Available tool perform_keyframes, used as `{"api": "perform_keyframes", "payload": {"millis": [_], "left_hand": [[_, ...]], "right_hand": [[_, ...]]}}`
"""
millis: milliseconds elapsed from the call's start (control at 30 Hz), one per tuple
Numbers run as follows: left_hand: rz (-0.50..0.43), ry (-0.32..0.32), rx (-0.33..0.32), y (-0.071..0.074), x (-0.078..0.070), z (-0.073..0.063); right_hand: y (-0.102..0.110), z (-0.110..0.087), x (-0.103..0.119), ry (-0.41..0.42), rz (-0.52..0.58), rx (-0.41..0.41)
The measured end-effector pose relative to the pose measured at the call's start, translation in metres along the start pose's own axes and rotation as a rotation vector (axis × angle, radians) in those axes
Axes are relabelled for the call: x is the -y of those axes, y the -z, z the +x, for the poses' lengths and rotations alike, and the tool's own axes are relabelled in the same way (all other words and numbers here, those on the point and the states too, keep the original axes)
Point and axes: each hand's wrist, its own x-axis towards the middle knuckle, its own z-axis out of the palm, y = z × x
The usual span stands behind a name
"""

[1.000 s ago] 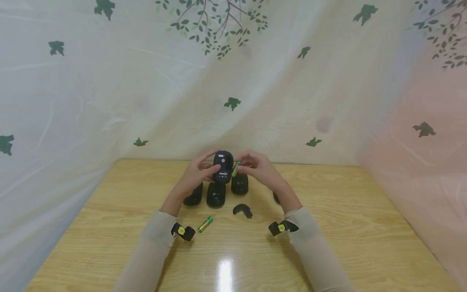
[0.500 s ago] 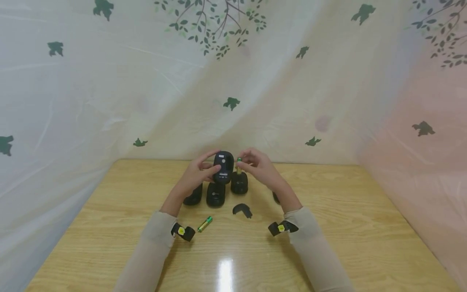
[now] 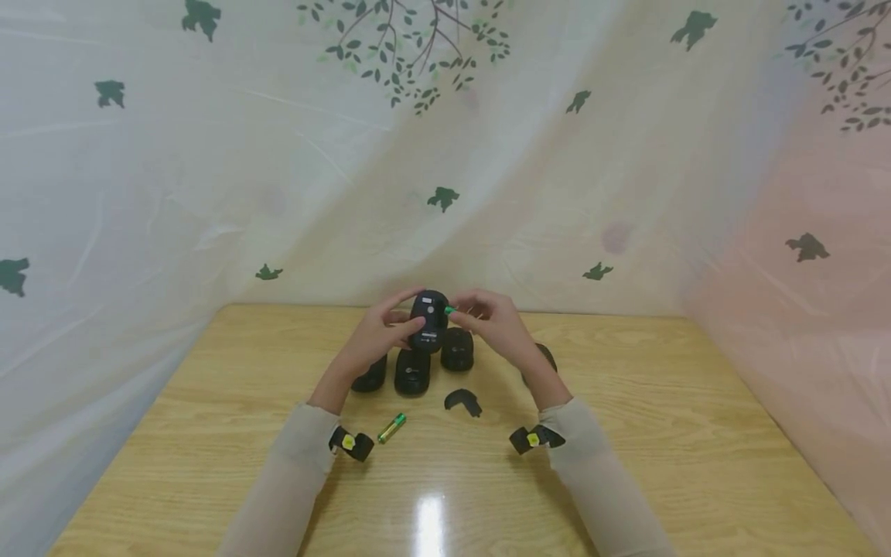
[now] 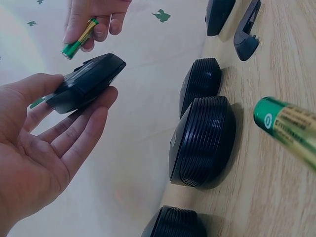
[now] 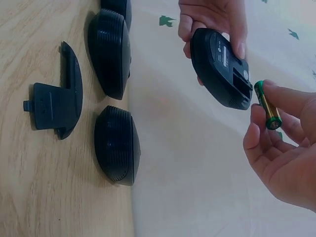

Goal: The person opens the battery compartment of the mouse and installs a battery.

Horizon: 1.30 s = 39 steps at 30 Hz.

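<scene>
My left hand [image 3: 378, 334] grips a black computer mouse [image 3: 431, 331] above the table, its underside turned toward me. In the right wrist view the held mouse [image 5: 219, 66] shows an uncovered battery slot [image 5: 242, 83]. Between thumb and fingers my right hand [image 3: 493, 321] pinches a green and gold battery [image 5: 268, 105], right beside the slot end of the mouse. Whether the battery touches the mouse I cannot tell. On the table lie a loose battery cover [image 3: 462, 401] and a second battery [image 3: 392, 428], nearer me.
Several other black mice stand on the wooden table [image 3: 626, 433]: one under the held mouse [image 3: 412, 374], one to its right [image 3: 457, 350], one by the left wrist [image 3: 371, 374] and one by the right wrist [image 3: 546, 356]. A printed curtain [image 3: 348, 193] hangs behind.
The battery in my right hand has turned from upright to pointing at the mouse and has come closer to it. The left hand with the mouse has shifted slightly right.
</scene>
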Motion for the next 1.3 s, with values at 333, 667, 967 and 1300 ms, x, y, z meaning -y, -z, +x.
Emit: {"api": "perform_keyframes", "payload": {"millis": [333,667,967,1300], "left_hand": [[0.07,-0.029,0.026,-0.004,-0.001,0.0],[0.111,-0.036,0.048,-0.007,-0.003,-0.002],[0.057,-0.033,0.066,-0.008,-0.005,-0.003],[-0.022,-0.072,0.058,-0.006,-0.005,-0.001]], "right_hand": [[-0.009,-0.002,0.005,-0.016,-0.076,-0.044],[-0.017,-0.001,0.004,0.048,-0.132,-0.174],[-0.024,-0.003,0.002,0.144,-0.205,-0.268],[-0.027,-0.001,0.0,0.055,-0.056,-0.258]]}}
